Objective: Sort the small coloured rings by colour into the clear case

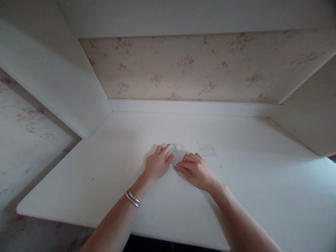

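Both hands pressing flat on a small clear packet point(176, 149) mid-desk, left hand point(156, 163) and right hand point(195, 170) fingers down, nothing gripped; likely flattening it, next needing a fingertip pinch at its edge; second clear packet point(207, 149) just right

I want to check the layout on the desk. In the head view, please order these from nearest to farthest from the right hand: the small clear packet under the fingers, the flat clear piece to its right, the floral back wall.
1. Small clear packet: touching the right hand, just ahead-left, between both hands.
2. Flat clear piece: on the desk, ahead-right, apart.
3. Floral back wall: far behind the desk.
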{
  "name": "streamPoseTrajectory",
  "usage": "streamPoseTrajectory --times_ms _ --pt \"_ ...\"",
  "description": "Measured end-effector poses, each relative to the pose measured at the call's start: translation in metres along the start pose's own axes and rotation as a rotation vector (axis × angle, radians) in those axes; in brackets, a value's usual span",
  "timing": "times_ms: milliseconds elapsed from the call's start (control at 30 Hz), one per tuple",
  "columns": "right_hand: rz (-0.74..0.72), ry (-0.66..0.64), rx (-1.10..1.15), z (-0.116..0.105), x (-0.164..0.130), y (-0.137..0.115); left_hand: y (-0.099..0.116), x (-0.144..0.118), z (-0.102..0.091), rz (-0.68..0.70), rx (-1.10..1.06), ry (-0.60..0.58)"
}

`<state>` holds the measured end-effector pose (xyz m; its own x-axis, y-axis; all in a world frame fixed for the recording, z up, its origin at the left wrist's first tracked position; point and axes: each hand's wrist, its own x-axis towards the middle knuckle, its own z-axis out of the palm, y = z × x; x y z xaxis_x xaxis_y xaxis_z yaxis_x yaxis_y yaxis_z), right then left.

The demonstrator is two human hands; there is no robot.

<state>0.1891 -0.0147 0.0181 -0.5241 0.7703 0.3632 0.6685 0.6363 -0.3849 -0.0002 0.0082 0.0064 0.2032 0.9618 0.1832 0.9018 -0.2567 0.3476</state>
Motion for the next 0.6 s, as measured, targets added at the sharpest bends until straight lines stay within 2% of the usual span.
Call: streamPoseTrajectory --times_ms 100,200,267,433,600 --pt "0.103 0.121 0.078 0.005 0.001 0.007 0.0 0.002 0.002 0.015 0.005 -0.018" --pt "0.264 0.263 0.174 0.008 0.003 0.015 -0.001 0.003 0.002 0.016 -0.001 -0.023" --pt "0.372 0.309 0.22 0.009 0.004 0.02 -0.001 0.002 0.003 0.015 -0.01 -0.022" --pt "0.535 0.313 0.275 0.011 0.006 0.03 0.001 -0.003 0.005 0.056 -0.04 -0.007" --pt "0.513 0.304 0.254 0.013 0.006 0.034 0.001 -0.004 0.002 0.092 -0.161 0.057"
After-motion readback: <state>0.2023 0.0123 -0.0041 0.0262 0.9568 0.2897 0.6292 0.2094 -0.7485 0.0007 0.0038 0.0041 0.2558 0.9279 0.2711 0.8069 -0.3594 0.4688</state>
